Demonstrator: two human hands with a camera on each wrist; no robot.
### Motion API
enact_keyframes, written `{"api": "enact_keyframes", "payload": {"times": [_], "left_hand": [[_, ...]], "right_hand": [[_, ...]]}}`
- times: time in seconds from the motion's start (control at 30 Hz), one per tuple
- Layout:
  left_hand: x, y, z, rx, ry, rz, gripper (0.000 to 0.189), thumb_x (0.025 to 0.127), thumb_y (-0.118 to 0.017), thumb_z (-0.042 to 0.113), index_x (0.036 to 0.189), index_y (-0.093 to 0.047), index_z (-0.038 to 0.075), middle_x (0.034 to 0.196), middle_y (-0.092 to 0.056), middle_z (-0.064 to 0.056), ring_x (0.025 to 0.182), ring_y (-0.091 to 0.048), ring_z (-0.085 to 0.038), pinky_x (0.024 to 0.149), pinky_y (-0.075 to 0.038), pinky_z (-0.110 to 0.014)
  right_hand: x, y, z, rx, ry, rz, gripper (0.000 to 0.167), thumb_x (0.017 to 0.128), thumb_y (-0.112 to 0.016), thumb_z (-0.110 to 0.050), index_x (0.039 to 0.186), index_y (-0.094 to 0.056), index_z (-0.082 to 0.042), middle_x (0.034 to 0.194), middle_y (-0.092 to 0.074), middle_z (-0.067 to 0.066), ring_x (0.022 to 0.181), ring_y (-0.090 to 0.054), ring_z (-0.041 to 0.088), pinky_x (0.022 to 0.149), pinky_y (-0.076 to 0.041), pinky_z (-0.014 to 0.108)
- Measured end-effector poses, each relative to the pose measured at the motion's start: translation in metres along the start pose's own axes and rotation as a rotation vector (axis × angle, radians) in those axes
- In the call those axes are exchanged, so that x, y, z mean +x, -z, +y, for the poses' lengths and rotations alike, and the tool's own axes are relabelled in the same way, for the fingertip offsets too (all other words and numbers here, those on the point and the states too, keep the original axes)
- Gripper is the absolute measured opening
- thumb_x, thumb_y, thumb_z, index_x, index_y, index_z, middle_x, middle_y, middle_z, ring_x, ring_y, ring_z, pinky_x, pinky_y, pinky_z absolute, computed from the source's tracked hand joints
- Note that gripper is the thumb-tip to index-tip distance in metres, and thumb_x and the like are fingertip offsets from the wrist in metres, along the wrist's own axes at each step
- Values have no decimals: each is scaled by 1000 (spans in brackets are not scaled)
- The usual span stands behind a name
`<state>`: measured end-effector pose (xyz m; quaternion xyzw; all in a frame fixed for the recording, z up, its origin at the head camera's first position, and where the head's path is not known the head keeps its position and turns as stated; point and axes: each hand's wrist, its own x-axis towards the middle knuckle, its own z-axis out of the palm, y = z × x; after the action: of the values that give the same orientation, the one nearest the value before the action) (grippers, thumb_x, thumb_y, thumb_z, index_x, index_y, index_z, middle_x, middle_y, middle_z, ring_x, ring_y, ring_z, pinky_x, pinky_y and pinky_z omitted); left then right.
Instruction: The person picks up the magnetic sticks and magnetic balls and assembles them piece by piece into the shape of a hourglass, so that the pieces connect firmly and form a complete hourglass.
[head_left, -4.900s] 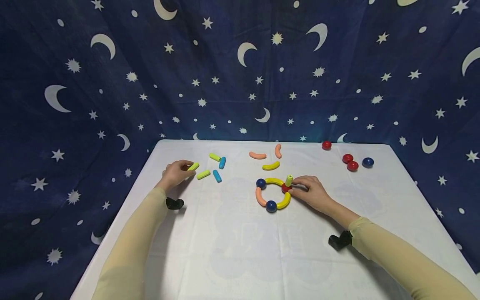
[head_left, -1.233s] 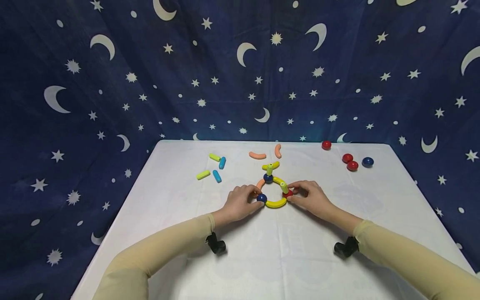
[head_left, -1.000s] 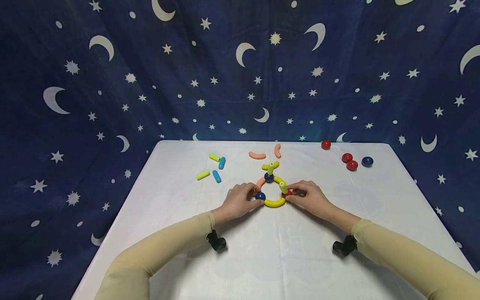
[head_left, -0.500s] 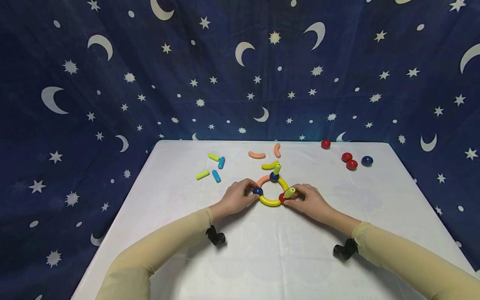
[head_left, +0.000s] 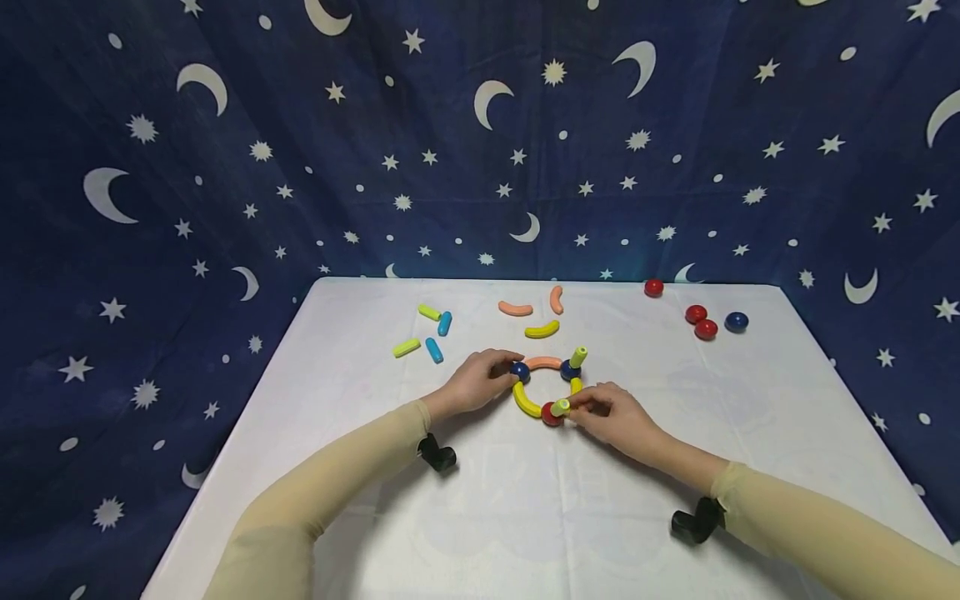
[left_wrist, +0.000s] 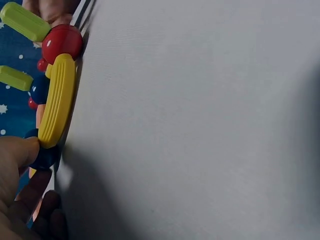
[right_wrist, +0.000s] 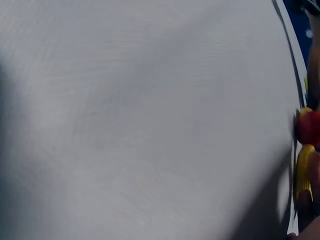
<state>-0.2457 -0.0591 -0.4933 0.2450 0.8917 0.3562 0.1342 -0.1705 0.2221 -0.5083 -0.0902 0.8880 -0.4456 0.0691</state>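
A ring of magnetic balls and curved sticks lies mid-table. My left hand (head_left: 477,381) pinches its left blue ball (left_wrist: 46,157) between thumb and fingers. From there a peach curved stick (head_left: 542,362) runs along the back to another blue ball (head_left: 571,370), which bears an upright green stick (head_left: 578,357). At the front, a red ball (head_left: 551,415) carries a leaning green stick (left_wrist: 24,21). A yellow curved stick (left_wrist: 58,102) joins the red ball to the left blue one. My right hand (head_left: 617,421) pinches the right yellow curved stick (right_wrist: 303,167) beside the red ball; its fingers partly hide it.
Green sticks (head_left: 407,347) and blue sticks (head_left: 434,350) lie at the back left. Behind the ring are a loose yellow curved stick (head_left: 542,330) and peach ones (head_left: 515,309). Red balls (head_left: 696,314) and a blue ball (head_left: 737,322) sit at the back right.
My left hand brought a green stick from the left; it now stands on a blue ball. The ring has turned clockwise, taking the red ball to the front. My right fingers shifted off the red ball.
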Motion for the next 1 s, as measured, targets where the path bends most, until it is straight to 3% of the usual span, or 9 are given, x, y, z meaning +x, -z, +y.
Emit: {"api": "enact_keyframes", "payload": {"times": [0.13,0.27,0.4,0.5,0.63,0.8,1.0], "left_hand": [[3,1,0,-28,19,6,39,104,-61,28,142,-60,18,129,-65,0,104,-55,-15,92,-46,-34],[5,2,-1,-35,17,5,40,104,-62,28,142,-60,16,127,-66,0,100,-55,-16,89,-46,-33],[3,8,-4,-22,13,25,43,102,-65,28,143,-60,15,128,-65,-1,106,-57,-16,93,-47,-34],[-2,21,-7,-3,11,87,44,101,-68,27,142,-61,15,130,-65,-2,112,-58,-20,97,-48,-37],[-8,50,-19,53,19,206,42,99,-70,26,139,-64,14,128,-67,-4,116,-60,-27,99,-46,-43],[-22,88,-54,153,138,297,41,98,-70,28,135,-67,11,127,-68,-10,114,-56,-32,99,-41,-48],[-41,114,-94,243,322,266,46,95,-73,32,133,-67,7,125,-68,-15,111,-53,-34,99,-37,-51]], "right_hand": [[11,13,5,77,-33,98,26,97,-73,-24,119,-70,-10,106,-65,6,98,-59,23,83,-51,28],[31,25,14,19,4,93,46,98,-72,-28,137,-60,-7,123,-64,11,115,-55,27,99,-48,39],[43,29,18,-71,-5,47,53,96,-74,-35,139,-60,-7,132,-62,11,125,-44,30,103,-41,50],[47,29,20,-102,-8,39,48,95,-75,-36,133,-66,-7,130,-63,10,125,-42,31,100,-38,52],[49,29,21,-101,-3,40,44,95,-75,-36,128,-69,-7,127,-65,10,126,-41,32,100,-38,53],[50,30,22,-87,-13,22,46,95,-75,-37,129,-69,-8,129,-63,10,128,-40,33,102,-38,55],[53,32,25,-89,4,-2,43,94,-75,-39,125,-71,-10,129,-64,10,127,-41,33,99,-34,54]]}}
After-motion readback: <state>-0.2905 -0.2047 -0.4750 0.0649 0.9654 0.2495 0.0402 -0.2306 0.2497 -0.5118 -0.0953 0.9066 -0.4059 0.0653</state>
